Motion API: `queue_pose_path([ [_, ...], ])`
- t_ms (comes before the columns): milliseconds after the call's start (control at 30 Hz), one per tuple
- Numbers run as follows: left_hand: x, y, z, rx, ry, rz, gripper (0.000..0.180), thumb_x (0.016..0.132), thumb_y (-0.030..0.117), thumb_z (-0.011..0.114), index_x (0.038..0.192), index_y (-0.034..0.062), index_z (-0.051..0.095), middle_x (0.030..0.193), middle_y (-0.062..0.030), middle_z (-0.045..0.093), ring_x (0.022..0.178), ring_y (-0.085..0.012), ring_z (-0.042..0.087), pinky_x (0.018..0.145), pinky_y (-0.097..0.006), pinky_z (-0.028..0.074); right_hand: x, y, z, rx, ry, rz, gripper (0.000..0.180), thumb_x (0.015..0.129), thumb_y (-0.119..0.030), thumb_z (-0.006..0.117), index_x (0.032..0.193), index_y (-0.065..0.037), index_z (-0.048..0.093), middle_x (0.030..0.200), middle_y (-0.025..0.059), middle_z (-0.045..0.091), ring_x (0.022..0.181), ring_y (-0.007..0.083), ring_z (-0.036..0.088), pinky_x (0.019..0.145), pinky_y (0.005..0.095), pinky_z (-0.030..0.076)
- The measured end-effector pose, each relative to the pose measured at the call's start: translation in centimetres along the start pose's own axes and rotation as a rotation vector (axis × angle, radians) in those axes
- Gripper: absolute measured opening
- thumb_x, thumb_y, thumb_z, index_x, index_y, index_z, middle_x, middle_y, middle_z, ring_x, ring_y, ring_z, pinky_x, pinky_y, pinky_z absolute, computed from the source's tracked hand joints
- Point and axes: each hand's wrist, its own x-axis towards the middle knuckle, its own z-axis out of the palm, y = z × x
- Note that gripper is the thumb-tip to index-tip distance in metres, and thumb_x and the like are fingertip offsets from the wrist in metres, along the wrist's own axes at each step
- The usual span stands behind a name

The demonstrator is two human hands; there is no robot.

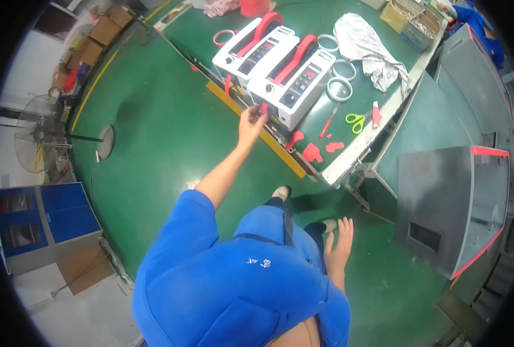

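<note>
Two white automatic tape dispensers [288, 95] stand side by side at the table's near edge, each loaded with a roll of red tape [296, 59]. My left hand [251, 128] is at the front outlet of the right-hand dispenser. Its fingers are closed on the end of a red tape strip [264, 108] that comes out there. From the left-hand dispenser [251, 49] another red strip [228, 85] hangs down. My right hand [339, 246] is held low beside my body, away from the table, its fingers stretched out with nothing in them.
Green-handled scissors [356, 122], a red-handled tool [327, 126] and red tape scraps [312, 152] lie right of the dispensers. Pale rings [339, 89] and a grey cloth [365, 49] lie behind. A grey metal cabinet [436, 202] stands right, a fan [40, 134] left.
</note>
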Motion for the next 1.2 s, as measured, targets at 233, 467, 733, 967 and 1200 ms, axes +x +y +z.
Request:
queue_pose_path([
  [233,1.8,-1.2,-1.4,-0.171,-0.191,-0.033,0.016,0.079,0.015,0.063,0.078,0.0005,0.057,0.072,-0.004,0.059,0.066,-0.0097,0.054,0.061,-0.022,0.042,0.3,-2.0,1.1,0.014,0.023,0.051,0.035,0.078,-0.004,0.052,0.113,0.001,0.048,0.118,0.019,0.048,0.115,0.036,0.041,0.094,0.0407,0.034],
  [467,-8.9,6.8,-4.3,-0.033,-0.94,0.093,0.012,0.079,0.011,0.061,0.077,-0.0001,0.056,0.071,-0.0085,0.058,0.068,-0.015,0.056,0.063,-0.029,0.045,4.6,-6.9,-1.8,0.248,0.117,-0.139,0.041,0.072,-0.004,0.06,0.112,-0.004,0.051,0.116,0.0173,0.049,0.11,0.0334,0.046,0.091,0.039,0.038],
  [733,-12.7,20.2,4.2,-0.168,-1.269,0.694,0.013,0.071,0.004,0.066,0.08,0.0041,0.057,0.071,-0.0097,0.058,0.062,-0.0234,0.059,0.053,-0.031,0.047,4.0,-4.4,-9.8,0.104,0.097,-0.222,0.018,0.069,-0.008,0.061,0.086,-0.006,0.054,0.08,0.0066,0.051,0.075,0.0227,0.055,0.063,0.0313,0.045],
  [967,-13.1,28.0,11.7,-0.05,-1.505,0.701,0.023,0.073,0.011,0.067,0.094,0.0035,0.061,0.067,-0.0095,0.06,0.06,-0.0217,0.06,0.054,-0.029,0.045,-1.5,1.2,-23.1,-0.005,0.545,0.067,0.012,0.071,-0.006,0.064,0.083,-0.008,0.06,0.076,0.0056,0.049,0.063,0.0202,0.053,0.055,0.03,0.044],
  [1200,-9.9,35.0,18.4,0.023,-1.29,0.942,0.016,0.067,0.007,0.07,0.08,0.001,0.062,0.069,-0.0111,0.062,0.056,-0.0203,0.059,0.05,-0.027,0.044,-5.6,6.4,-31.6,0.139,0.755,0.134,0.017,0.075,0.002,0.06,0.091,-0.005,0.062,0.075,0.006,0.052,0.061,0.0156,0.051,0.054,0.0263,0.042],
])
